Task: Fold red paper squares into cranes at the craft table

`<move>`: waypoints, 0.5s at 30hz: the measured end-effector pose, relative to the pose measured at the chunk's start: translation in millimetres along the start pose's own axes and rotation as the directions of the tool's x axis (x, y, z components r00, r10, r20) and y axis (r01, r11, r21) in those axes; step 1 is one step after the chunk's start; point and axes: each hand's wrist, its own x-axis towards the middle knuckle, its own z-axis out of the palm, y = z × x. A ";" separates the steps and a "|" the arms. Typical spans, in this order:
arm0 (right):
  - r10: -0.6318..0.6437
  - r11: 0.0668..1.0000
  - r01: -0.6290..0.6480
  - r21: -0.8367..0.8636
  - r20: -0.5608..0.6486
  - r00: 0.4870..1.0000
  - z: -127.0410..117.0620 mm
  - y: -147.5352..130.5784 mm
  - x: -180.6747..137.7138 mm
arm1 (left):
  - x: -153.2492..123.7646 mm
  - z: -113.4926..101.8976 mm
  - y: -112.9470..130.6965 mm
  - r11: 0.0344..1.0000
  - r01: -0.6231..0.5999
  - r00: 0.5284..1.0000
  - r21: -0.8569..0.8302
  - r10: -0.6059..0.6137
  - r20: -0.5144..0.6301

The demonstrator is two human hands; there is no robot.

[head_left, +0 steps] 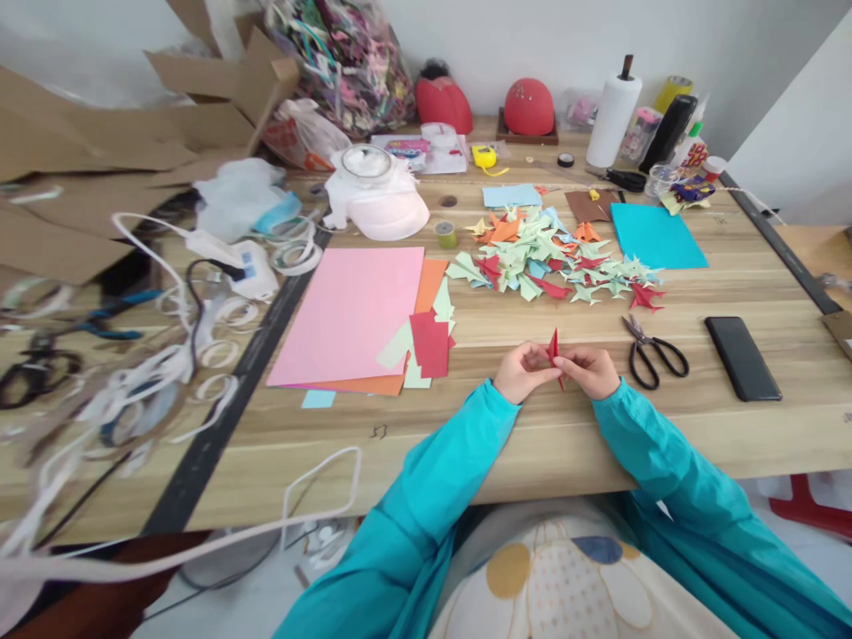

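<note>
Between my two hands, just above the table's front part, is a small folded piece of red paper [555, 344] held upright. My left hand [524, 370] pinches it from the left, and my right hand [587, 370] grips it from the right. The fingers cover much of its middle. Beyond my hands lies a heap of folded paper cranes [532, 251] in pale green, red, orange and blue. Black-handled scissors [649, 351] lie partly spread to the right of my right hand. Left of my hands are red paper rectangles [430, 346] beside a large pink sheet [359, 306].
A black phone [743, 358] rests at the right. Behind the cranes is a blue sheet [658, 235]. Tangled cables and tape rolls [216, 390] cover the left side, with a cardboard box [133, 133] behind. A white roll [613, 120] stands at the back right.
</note>
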 end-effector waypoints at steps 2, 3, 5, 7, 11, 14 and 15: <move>0.002 1.000 -0.002 -0.003 0.000 1.000 -0.4 0.0 0.0 | 0.2 -0.5 0.1 1.000 0.002 1.000 0.011 -0.001 -0.006; 0.004 1.000 -0.004 -0.004 0.002 1.000 -0.6 -0.2 0.0 | 0.3 -0.9 0.2 1.000 0.002 1.000 0.017 -0.002 -0.010; 0.009 1.000 -0.009 -0.006 0.005 1.000 -1.0 -0.8 0.2 | 0.5 -1.6 0.9 1.000 0.004 1.000 0.026 -0.003 -0.012; 0.010 1.000 -0.010 -0.007 0.006 1.000 -1.3 -1.5 0.3 | 0.6 -2.3 1.7 1.000 0.004 1.000 0.029 -0.004 -0.004; -0.002 1.000 0.002 -0.009 0.008 1.000 -1.6 -2.4 0.4 | 0.9 -3.1 2.6 1.000 0.006 1.000 0.027 -0.006 0.004; 0.002 1.000 -0.002 -0.011 -0.002 1.000 -1.6 -2.9 0.1 | 0.9 -3.2 2.3 1.000 0.004 1.000 0.018 -0.004 0.004; 0.004 1.000 -0.004 -0.012 -0.004 1.000 -1.6 -3.1 0.0 | 0.9 -3.1 2.2 1.000 0.006 1.000 0.009 -0.006 0.005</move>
